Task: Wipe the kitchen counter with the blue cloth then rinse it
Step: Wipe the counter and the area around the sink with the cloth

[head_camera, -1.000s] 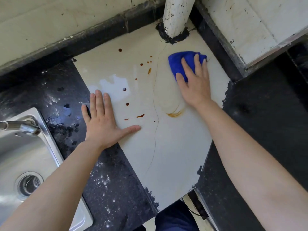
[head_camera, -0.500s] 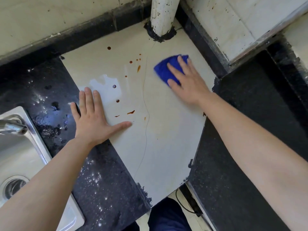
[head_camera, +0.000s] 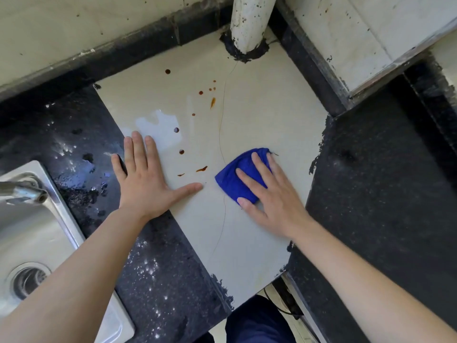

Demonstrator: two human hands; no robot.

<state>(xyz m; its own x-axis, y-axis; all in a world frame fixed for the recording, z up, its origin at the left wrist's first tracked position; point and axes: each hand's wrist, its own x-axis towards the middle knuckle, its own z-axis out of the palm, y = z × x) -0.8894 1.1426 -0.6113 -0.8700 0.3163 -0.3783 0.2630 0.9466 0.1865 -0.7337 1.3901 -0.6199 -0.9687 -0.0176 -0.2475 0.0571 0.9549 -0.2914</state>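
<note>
Blue cloth (head_camera: 235, 185) under right hand (head_camera: 274, 201) (counter (head_camera: 247, 246) edges apart).

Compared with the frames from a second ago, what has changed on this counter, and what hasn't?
The right hand, pressing flat on the crumpled blue cloth, slid it from beside the white pipe toward the person, to mid-counter. The orange smear it passed over is gone. The left hand stayed flat on the cream counter tile; the brown drops beside it remain.
</note>
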